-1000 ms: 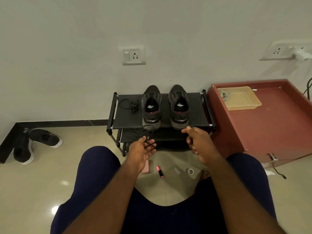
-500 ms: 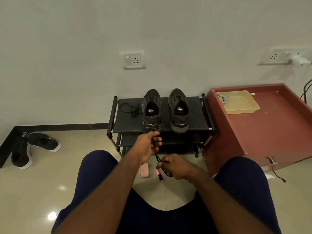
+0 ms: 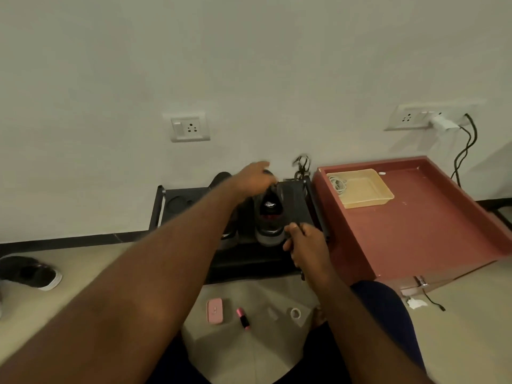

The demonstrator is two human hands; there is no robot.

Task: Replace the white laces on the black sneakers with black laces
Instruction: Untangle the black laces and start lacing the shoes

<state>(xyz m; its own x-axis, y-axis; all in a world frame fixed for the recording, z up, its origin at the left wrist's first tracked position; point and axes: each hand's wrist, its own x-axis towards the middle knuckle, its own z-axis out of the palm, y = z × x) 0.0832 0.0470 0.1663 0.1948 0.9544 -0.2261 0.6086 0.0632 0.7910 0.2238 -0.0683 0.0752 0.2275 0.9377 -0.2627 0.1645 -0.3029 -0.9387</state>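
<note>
Two black sneakers stand on a low black rack (image 3: 177,200). The right sneaker (image 3: 270,214) shows its heel and insole; my left forearm hides most of the left sneaker (image 3: 221,177). My left hand (image 3: 255,176) reaches over the right sneaker's toe, fingers curled, apparently on a black lace. A blurred tangle of black lace (image 3: 302,164) whips in the air just right of it. My right hand (image 3: 304,242) is by the right sneaker's heel, pinched on the lace, whose end hangs below it.
A red cabinet (image 3: 415,231) stands right of the rack and carries a beige tray (image 3: 365,189) with a white coil. On the floor between my knees lie a pink case (image 3: 214,310), a pink tube (image 3: 243,317) and a tape roll (image 3: 295,313). Another black shoe (image 3: 30,273) lies far left.
My left hand shot forward from the sneaker's heel to its toe, flinging lace upward. My right hand rose from above the floor to the rack's front edge.
</note>
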